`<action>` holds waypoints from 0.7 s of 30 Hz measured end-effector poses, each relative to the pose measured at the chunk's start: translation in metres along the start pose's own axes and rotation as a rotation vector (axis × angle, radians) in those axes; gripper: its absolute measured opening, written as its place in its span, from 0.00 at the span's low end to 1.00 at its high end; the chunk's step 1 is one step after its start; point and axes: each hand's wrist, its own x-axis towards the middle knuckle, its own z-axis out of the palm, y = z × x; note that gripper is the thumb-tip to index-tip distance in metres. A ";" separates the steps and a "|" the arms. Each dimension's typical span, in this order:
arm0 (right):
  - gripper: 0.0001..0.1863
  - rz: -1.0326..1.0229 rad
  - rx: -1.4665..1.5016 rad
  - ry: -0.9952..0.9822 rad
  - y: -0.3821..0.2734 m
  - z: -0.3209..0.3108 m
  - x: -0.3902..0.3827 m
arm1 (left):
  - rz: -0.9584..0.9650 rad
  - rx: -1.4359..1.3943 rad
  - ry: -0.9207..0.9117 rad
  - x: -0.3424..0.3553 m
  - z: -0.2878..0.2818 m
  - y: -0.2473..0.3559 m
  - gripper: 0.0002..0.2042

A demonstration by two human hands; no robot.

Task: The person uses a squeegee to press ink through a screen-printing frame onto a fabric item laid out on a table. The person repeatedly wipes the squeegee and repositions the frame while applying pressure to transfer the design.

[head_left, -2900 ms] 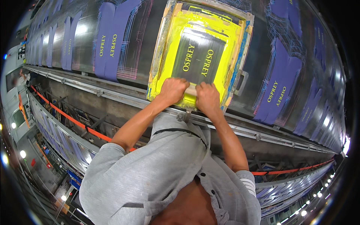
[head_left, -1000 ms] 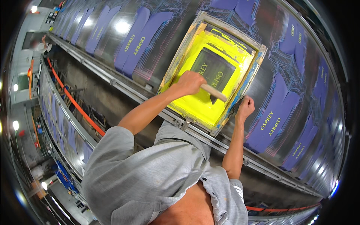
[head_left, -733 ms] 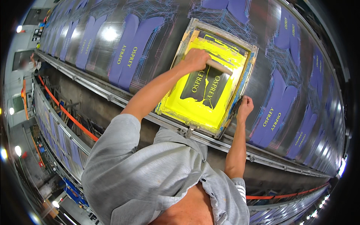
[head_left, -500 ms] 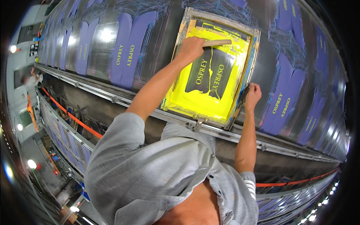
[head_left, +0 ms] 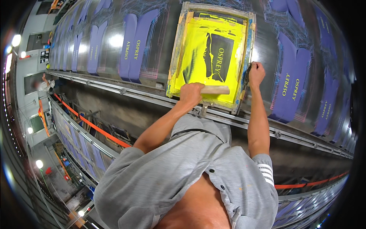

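My left hand [head_left: 191, 94] is closed around the left end of a wooden-handled squeegee [head_left: 216, 90], low over the near part of a screen printing frame [head_left: 249, 36]. Bright yellow ink [head_left: 233, 84] covers much of the mesh, with dark patches in the middle where lettering shows. A streaky, thinner smear of ink lies on the mesh's left half. At the frame's right side, my right hand [head_left: 257, 74] is closed on the outer edge, by a small dark part mostly hidden under the fingers.
Purple fabric pieces [head_left: 146, 32] with yellow lettering lie in rows on the long dark printing table [head_left: 263, 42], on both sides of the frame. A metal rail [head_left: 152, 99] runs along its near edge. Behind me are an orange strip [head_left: 91, 128] and another table. Another person [head_left: 45, 84] stands far left.
My left hand has drawn the squeegee from the far end of the frame to the near end. Ink now covers part of the left lettering. My right hand stays at the frame's edge.
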 end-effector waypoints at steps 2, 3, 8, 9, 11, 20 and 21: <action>0.14 0.010 -0.008 0.002 -0.006 -0.002 0.000 | 0.074 0.026 -0.074 -0.010 -0.004 -0.014 0.17; 0.14 0.013 -0.008 0.003 -0.006 -0.001 -0.001 | 0.096 0.051 -0.109 -0.012 -0.006 -0.020 0.17; 0.14 0.010 -0.026 -0.031 -0.001 0.000 0.003 | 0.247 0.067 -0.029 0.022 0.001 -0.032 0.14; 0.14 -0.018 -0.129 -0.013 -0.005 -0.002 0.001 | 0.265 0.065 -0.017 0.039 0.000 -0.031 0.14; 0.15 -0.068 -0.337 0.026 -0.015 -0.002 -0.001 | 0.308 0.065 0.048 0.086 0.003 -0.033 0.13; 0.17 -0.574 -0.635 -0.892 -0.196 0.040 0.102 | 0.292 0.243 -0.210 0.298 -0.072 -0.009 0.12; 0.12 -0.585 -0.686 -0.887 -0.192 0.057 0.110 | 0.310 0.246 -0.171 0.311 -0.071 -0.012 0.12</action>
